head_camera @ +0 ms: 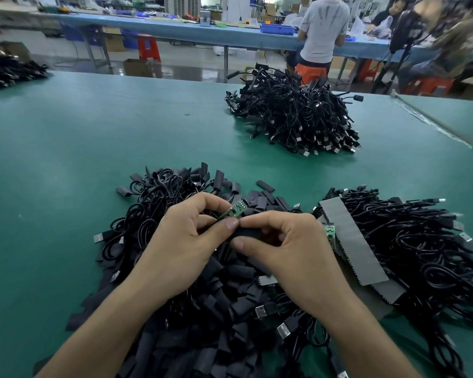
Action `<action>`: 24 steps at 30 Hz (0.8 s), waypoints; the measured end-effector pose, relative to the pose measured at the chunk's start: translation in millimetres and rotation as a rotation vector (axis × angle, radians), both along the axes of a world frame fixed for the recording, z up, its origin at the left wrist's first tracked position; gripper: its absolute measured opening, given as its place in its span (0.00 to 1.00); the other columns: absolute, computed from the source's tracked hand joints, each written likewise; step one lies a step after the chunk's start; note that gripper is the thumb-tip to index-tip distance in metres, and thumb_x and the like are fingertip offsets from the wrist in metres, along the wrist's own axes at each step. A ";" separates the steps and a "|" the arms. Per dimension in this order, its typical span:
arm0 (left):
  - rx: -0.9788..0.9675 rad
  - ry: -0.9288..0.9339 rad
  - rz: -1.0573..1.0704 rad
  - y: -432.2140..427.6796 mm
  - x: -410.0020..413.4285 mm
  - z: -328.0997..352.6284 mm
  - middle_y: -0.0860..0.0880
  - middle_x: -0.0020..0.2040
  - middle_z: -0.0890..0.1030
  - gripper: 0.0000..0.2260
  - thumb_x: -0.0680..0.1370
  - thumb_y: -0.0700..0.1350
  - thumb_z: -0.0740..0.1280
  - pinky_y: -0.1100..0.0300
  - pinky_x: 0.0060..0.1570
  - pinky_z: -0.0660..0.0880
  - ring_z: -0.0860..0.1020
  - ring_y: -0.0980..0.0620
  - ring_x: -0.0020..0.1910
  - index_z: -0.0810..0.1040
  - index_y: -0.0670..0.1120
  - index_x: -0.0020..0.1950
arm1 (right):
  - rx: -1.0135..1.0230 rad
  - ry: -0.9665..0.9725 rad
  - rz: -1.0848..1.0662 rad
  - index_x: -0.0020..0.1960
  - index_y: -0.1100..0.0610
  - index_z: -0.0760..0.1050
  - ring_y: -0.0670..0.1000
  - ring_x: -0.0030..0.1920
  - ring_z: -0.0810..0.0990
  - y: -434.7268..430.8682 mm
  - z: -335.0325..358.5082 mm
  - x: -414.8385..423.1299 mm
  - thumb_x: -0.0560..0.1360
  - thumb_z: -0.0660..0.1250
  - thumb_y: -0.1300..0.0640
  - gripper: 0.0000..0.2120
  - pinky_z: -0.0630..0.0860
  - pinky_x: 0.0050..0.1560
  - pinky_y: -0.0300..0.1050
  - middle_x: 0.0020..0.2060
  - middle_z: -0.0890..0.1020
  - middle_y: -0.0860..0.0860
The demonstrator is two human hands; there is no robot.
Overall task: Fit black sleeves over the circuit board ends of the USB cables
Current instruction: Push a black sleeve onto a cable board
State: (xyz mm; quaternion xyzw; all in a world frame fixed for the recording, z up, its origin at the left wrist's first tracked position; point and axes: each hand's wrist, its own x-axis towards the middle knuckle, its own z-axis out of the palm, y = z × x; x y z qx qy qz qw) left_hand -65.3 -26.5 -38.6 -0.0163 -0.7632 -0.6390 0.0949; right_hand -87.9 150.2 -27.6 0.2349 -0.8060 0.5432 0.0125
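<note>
left hand point(180, 241) pinches one board point(236, 210); right hand point(290, 246) — one sleeve point(246, 233)

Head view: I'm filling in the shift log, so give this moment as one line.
step: sleeving | left hand: holds circuit board | right hand: pinches black sleeve | board: uncovered

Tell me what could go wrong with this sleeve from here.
1. The board held by the left hand is bare and angled away from the sleeve that the right hand pinches. Pushed in askew, it may snag at the mouth.
2. The pinch may flatten the sleeve shut.
3. A dropped piece could vanish into the loose sleeves under the hands.
</note>
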 end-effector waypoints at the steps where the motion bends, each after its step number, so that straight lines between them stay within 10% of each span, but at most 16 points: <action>1: 0.019 -0.007 0.006 -0.2 -0.5 -0.5 0.50 0.28 0.78 0.05 0.79 0.45 0.69 0.67 0.20 0.60 0.63 0.57 0.20 0.79 0.55 0.45 | 0.009 0.020 -0.021 0.50 0.46 0.85 0.39 0.40 0.83 0.6 -0.4 -0.9 0.69 0.78 0.53 0.10 0.78 0.43 0.36 0.38 0.85 0.38; 16: 0.067 -0.085 -0.029 -1.7 1.6 7.6 0.56 0.24 0.66 0.14 0.81 0.40 0.64 0.70 0.21 0.58 0.60 0.60 0.21 0.86 0.53 0.44 | -0.123 0.046 -0.057 0.43 0.42 0.83 0.48 0.35 0.83 12.2 6.9 -10.1 0.66 0.74 0.47 0.06 0.81 0.40 0.50 0.35 0.85 0.42; 24: 0.158 -0.202 -0.062 -1.1 4.3 14.3 0.55 0.23 0.63 0.14 0.80 0.37 0.63 0.69 0.19 0.56 0.58 0.59 0.20 0.86 0.47 0.41 | -0.130 0.019 0.024 0.44 0.43 0.83 0.44 0.40 0.84 14.7 5.6 -13.3 0.66 0.74 0.48 0.07 0.79 0.42 0.36 0.38 0.86 0.41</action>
